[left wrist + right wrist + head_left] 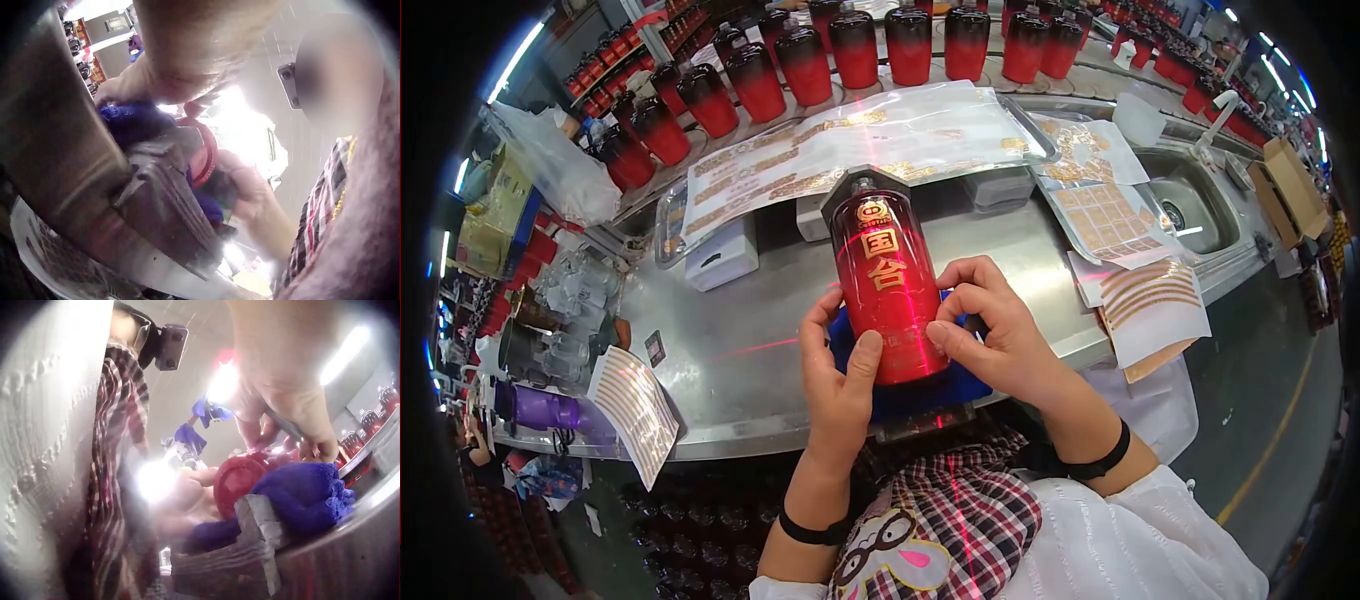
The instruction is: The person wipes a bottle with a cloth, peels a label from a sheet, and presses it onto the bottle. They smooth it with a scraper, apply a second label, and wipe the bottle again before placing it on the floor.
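A red glass bottle [887, 290] with a dark top and gold characters lies tilted on a blue cloth [965, 390], its neck pointing away from me. My left hand [837, 375] holds its lower left side, thumb on the front and fingers along the edge. At its lower right, my right hand [1005, 345] has the thumb tip against the small gold lettering. Those right fingers curl round a dark slim thing [289, 428], whose kind I cannot tell. The bottle's round red base [237, 484] faces me above a taped support [259, 522].
Sheets of gold decals [840, 150] lie on a tray behind the bottle. More decal sheets [1110, 220] are beside a sink [1195, 205] at right. Several red-black bottles [805, 65] line the back. A curved decal strip sheet [635, 405] overhangs the metal table's [740, 400] front left edge.
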A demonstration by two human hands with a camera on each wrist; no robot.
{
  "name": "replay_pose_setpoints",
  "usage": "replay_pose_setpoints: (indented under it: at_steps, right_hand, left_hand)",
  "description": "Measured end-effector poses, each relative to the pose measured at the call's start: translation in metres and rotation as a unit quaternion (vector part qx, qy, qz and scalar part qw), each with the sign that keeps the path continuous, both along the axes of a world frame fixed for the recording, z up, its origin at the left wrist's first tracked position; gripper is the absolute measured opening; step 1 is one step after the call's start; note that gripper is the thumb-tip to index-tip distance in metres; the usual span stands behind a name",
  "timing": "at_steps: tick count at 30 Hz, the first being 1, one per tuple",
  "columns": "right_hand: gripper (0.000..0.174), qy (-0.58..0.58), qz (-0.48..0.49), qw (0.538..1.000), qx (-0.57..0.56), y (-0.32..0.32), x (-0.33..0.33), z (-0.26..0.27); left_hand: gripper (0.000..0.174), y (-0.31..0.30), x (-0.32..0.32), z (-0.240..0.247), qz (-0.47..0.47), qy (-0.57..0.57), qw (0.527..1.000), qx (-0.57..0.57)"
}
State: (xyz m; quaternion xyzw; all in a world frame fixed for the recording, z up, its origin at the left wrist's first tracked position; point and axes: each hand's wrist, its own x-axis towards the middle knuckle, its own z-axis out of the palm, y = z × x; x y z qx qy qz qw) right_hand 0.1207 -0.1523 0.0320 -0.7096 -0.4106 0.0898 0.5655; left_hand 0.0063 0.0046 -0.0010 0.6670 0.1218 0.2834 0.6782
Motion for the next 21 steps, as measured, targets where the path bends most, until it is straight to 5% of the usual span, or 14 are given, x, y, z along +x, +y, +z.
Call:
replay_pose_setpoints:
  at_steps: [21]
  right_hand:
    - [0.017,0.005,-0.003,1.000,-0.008,-0.0007,0.0002,-0.0007]
  left_hand:
    - [0.062,0.0026,0.0000,-0.0011,-0.042,-0.020,0.999,-0.014]
